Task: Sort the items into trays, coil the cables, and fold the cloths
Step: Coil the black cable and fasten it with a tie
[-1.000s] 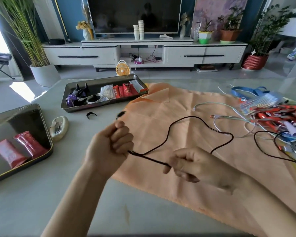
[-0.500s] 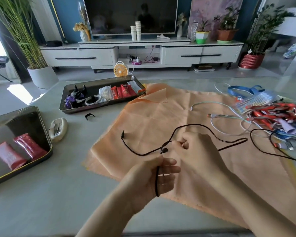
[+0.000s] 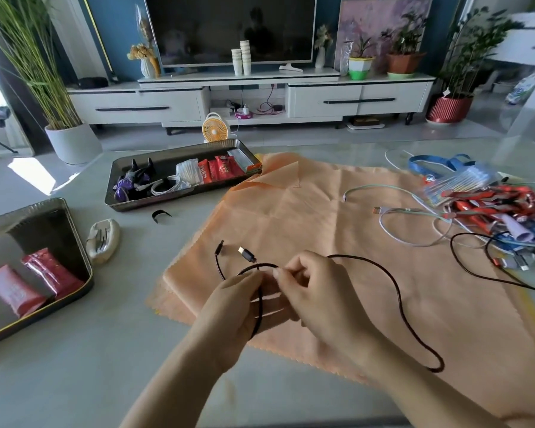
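Stretch of black cable [image 3: 402, 313] hidden between left hand [image 3: 229, 307] and right hand [image 3: 318, 291]

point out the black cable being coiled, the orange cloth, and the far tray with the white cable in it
black cable [image 3: 438, 368], head view, bottom bend of its loose loop
orange cloth [image 3: 322, 211], head view, bare middle
far tray [image 3: 173, 163], head view, bare floor near the back
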Available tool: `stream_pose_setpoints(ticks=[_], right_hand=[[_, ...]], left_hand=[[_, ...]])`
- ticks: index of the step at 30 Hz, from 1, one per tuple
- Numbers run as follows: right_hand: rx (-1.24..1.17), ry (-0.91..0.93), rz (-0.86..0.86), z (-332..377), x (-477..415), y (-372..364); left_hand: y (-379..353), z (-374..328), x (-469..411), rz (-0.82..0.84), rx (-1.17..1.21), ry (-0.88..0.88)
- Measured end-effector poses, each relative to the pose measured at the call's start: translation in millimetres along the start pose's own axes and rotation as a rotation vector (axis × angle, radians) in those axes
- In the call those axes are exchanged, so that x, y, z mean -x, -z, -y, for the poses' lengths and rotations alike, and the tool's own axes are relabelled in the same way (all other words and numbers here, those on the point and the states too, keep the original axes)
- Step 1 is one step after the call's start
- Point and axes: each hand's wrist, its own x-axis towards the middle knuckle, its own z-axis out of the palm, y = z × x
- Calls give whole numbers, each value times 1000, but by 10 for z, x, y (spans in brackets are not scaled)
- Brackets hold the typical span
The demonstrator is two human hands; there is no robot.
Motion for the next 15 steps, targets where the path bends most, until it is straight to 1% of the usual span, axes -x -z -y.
stream_pose_setpoints(ticks=[2,4,6,7,9,11,12,14,15], right_hand=[[-194,-138,45,-18,-69,73],[-440,-346,81,-33,-148,171],[-650,-505,84,-49,-199,247],[-700,-534,79,-53,-205,264],[-685,-494,63,-31,-182,237],[-617,-373,27,11,-109,147],[-564,-291,3,32,-62,98],[-359,-74,-31,41,32,3],[-250,35,-21,40,73,-41]], left_hand=[[80,-70,34,15,-171,31],[130,-116,66,67,-248,72],[128,-126,60,66,-172,88],[112,-113,39,31,-105,81],[69,-62,-12,-52,42,55],[31,-32,-51,-94,162,35],[28,-24,-66,-100,207,24],[38,-6,-79,-95,245,-8],[39,9,-82,-88,237,-18]])
